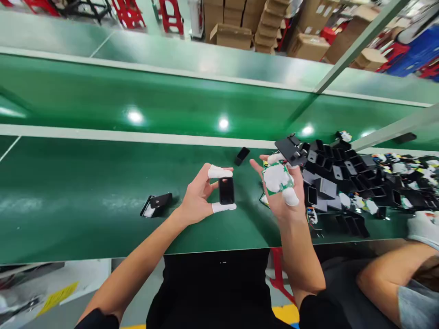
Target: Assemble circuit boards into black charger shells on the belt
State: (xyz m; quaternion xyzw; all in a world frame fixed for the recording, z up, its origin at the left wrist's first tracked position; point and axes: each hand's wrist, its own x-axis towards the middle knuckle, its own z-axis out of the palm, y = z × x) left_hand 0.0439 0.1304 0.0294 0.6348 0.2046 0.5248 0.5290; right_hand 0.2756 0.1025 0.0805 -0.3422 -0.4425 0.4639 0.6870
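My left hand (196,200) is closed on a small black casing (226,191), pinched upright between thumb and finger in white finger covers. Its open, hollow side faces me. In my right hand (286,212) lies a green circuit board (278,177) with a white patch, gripped by covered fingers. A flat black cover (290,150) sits at those fingertips; whether it is held too, I cannot tell. Beyond the hands, a small black case (242,156) rests on the green table. A black case with a white part (156,204) lies to the left.
Many black casings (338,164) and circuit boards (398,171) are heaped on the right of the green table (85,183). A co-worker's gloved hand (425,228) is at the far right. A slanted metal post (394,130) crosses there. Cardboard boxes (231,36) stand behind.
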